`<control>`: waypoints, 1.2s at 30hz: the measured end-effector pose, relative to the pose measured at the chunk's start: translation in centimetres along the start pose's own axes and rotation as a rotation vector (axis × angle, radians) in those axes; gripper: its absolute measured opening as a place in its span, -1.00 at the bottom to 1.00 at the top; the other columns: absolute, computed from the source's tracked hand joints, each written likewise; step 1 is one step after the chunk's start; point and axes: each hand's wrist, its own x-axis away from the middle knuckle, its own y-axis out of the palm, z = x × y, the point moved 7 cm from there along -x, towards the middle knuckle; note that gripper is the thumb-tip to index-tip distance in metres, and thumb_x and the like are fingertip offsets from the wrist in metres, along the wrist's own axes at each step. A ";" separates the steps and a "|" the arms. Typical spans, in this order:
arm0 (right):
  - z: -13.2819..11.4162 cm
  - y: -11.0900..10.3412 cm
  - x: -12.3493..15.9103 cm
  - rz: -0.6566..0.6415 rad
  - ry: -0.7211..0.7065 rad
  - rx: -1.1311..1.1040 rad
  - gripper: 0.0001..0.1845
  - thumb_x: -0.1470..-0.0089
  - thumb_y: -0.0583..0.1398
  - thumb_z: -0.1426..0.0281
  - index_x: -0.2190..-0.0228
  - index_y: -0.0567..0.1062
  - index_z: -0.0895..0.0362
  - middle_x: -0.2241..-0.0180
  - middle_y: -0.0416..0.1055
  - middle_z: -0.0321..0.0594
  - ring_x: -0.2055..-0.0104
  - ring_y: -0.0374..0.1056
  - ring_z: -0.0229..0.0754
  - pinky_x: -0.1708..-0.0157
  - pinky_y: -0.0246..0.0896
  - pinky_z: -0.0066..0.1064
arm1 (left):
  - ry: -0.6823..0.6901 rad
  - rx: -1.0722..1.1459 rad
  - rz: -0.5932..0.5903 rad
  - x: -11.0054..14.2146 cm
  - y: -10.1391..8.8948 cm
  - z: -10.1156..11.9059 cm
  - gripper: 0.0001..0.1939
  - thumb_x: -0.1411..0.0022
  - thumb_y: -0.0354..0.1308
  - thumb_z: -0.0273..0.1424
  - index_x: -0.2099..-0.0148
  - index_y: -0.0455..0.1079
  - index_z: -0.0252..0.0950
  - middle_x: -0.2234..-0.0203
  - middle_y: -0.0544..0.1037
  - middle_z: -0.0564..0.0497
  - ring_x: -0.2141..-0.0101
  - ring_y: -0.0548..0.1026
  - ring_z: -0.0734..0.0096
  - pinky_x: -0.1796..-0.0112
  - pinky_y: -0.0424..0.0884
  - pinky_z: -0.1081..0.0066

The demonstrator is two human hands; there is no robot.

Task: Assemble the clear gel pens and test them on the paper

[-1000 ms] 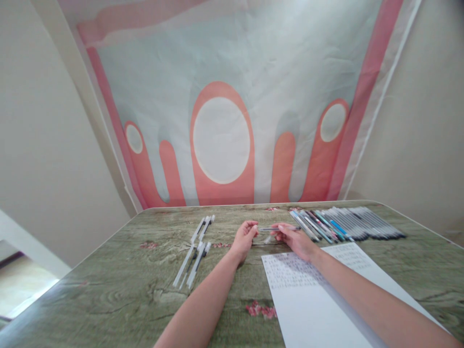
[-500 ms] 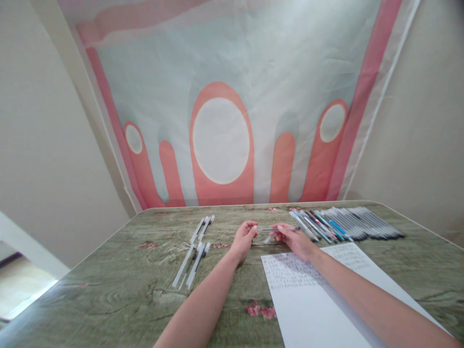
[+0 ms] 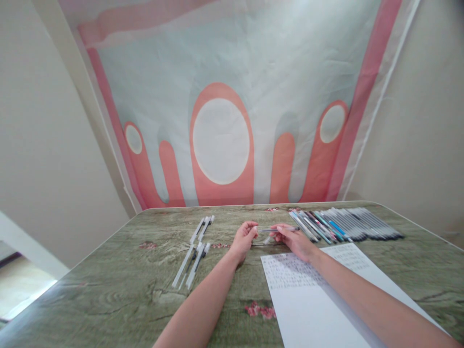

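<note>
My left hand [image 3: 244, 241] is closed in a pinch at the left end of a slim grey pen [image 3: 267, 230]. That end disappears among my fingertips, so its exact form is hidden. From the other side my right hand [image 3: 294, 240] grips the same pen, thumb and fingers around its dark-ended right part. The pen lies nearly level between both hands, just over the table. Below it, a small clear piece [image 3: 267, 239], perhaps a cap, rests on the wood. My right forearm crosses above a sheet of paper [image 3: 308, 309] with handwriting near its top.
Left of my hands, clear pen parts [image 3: 183, 266] lie in two small groups on the wood-patterned table [image 3: 119, 285]. A row of several coloured pens [image 3: 319, 226] and clear, dark-tipped pens [image 3: 366, 223] spreads at the back right. Behind the table hangs a printed cloth [image 3: 221, 140].
Both hands stay almost in place, still at the two ends of the pen. A little more of the pen's left part shows beside my left fingertips.
</note>
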 end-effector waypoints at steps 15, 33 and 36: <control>0.0 0.1 0.0 -0.011 -0.004 0.015 -0.71 0.05 0.16 0.21 0.32 0.48 0.13 0.39 0.45 -0.21 0.40 0.26 -0.27 0.30 0.15 -0.37 | 0.022 -0.106 -0.050 0.2 0.3 0.2 -0.69 -0.06 0.09 -0.23 0.21 0.25 -0.34 0.57 0.28 0.13 0.52 0.24 0.59 0.44 0.13 0.56; 1.0 -3.1 -1.1 0.222 0.004 -0.391 -0.87 0.19 0.27 0.37 0.47 0.44 0.10 0.61 0.33 -0.37 0.62 0.18 -0.38 0.45 0.23 -0.44 | 0.261 -0.747 0.005 1.0 1.7 0.1 -0.73 -0.02 0.14 -0.33 0.21 0.25 -0.30 0.37 0.35 0.00 0.35 0.32 0.42 0.28 0.25 0.39; 0.8 -2.9 -1.1 0.198 0.001 -0.400 -0.86 0.20 0.28 0.40 0.49 0.42 0.10 0.60 0.33 -0.37 0.62 0.17 -0.40 0.47 0.22 -0.48 | 0.342 -0.952 -0.027 1.7 2.6 0.2 -0.79 0.02 0.17 -0.38 0.28 0.27 -0.29 0.36 0.34 -0.01 0.28 0.30 0.36 0.22 0.23 0.34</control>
